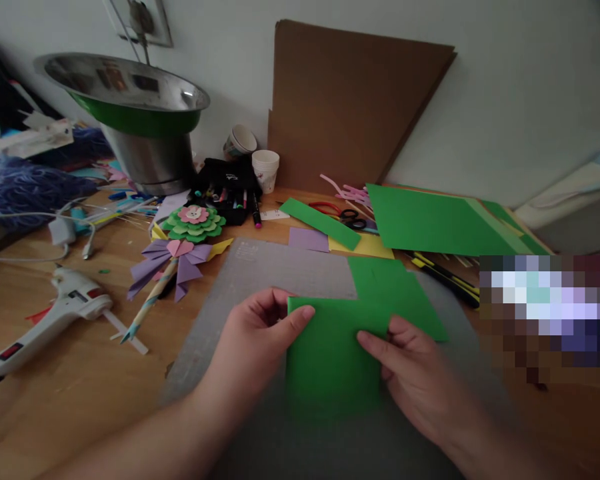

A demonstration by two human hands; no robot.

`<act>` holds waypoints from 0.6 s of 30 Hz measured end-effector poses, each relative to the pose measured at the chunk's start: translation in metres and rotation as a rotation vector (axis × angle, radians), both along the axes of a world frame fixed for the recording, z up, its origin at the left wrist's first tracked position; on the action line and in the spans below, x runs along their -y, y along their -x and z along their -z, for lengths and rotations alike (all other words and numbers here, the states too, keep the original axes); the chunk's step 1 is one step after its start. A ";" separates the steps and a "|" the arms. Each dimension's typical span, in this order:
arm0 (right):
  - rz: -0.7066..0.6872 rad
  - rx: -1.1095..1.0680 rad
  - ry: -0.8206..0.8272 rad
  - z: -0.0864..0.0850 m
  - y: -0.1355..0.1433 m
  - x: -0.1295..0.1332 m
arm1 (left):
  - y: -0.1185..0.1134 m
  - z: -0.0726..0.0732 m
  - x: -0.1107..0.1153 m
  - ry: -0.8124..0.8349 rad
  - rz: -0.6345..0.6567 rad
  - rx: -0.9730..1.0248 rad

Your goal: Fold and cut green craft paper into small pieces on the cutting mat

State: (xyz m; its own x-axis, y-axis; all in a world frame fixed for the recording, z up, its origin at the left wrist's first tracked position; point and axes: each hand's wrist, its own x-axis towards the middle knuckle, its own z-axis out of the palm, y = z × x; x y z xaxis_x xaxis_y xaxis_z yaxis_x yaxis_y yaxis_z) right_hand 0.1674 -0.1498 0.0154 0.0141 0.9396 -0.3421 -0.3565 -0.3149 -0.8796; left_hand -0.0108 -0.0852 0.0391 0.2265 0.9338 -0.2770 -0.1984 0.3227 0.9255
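Both hands hold one piece of green paper (333,373) above a grey cutting mat (205,320). My left hand (257,333) pinches its upper left corner, thumb on the near face and fingers behind. At the right edge, my right hand (415,367) grips it between thumb and fingers. The lower part of the paper is blurred, and I cannot tell whether it is folded. Another green sheet (405,293) lies on the mat just behind, partly covered by the held piece.
A white glue gun (75,307) and a paper flower wand (155,293) lie left. Behind the mat are a green strip (320,223), purple paper (308,239) and scissors (353,220). A yellow-black cutter (445,277) and large green sheets (430,220) are at right; a metal basin (130,113) stands back left.
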 end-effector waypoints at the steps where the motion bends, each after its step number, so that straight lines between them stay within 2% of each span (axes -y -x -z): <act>1: 0.010 0.000 -0.001 0.000 -0.001 -0.001 | 0.000 0.001 0.000 -0.007 -0.005 -0.003; 6: -0.038 -0.048 0.006 0.001 -0.005 0.000 | 0.002 0.005 0.000 -0.009 0.014 -0.001; 9: -0.072 0.017 0.001 0.007 -0.009 0.001 | 0.001 0.006 0.002 -0.030 0.027 -0.018; 13: -0.019 0.099 -0.057 0.013 -0.013 0.000 | 0.001 0.001 0.002 -0.007 0.102 0.002; 16: 0.007 0.101 -0.087 0.011 -0.013 -0.002 | 0.002 -0.002 0.000 0.040 0.182 0.050; 18: 0.005 0.109 -0.095 0.008 -0.013 -0.003 | 0.002 -0.003 0.000 0.051 0.188 0.062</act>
State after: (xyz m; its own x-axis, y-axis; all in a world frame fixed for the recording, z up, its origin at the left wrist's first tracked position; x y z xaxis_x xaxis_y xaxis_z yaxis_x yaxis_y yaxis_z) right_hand 0.1801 -0.1470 0.0072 0.0510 0.9675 -0.2476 -0.2589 -0.2266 -0.9389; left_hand -0.0125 -0.0851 0.0416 0.4135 0.8587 -0.3027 -0.1867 0.4054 0.8949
